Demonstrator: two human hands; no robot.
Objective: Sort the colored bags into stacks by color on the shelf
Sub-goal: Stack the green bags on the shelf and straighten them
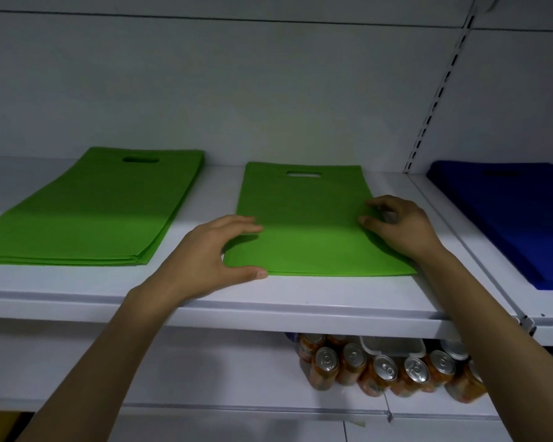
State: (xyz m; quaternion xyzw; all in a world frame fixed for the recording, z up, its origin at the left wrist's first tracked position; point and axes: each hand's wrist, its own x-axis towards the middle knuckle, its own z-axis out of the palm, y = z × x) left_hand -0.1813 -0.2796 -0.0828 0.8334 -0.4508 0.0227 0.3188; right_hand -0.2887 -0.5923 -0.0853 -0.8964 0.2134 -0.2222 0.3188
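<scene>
White shelf (300, 311): left hand (205, 253) spread flat at 9 o'clock on the green bag (300, 224); right hand (399, 224) curled at 3 o'clock, pinch unclear

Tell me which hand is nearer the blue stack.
Right. The right hand holds the lone green bag on its side toward the blue stack; the left hand touches its opposite edge.

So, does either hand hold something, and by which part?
Neither clearly. The left hand rests on the middle bag at its near-left corner; the right hand touches its right edge, fingers bent.
</scene>
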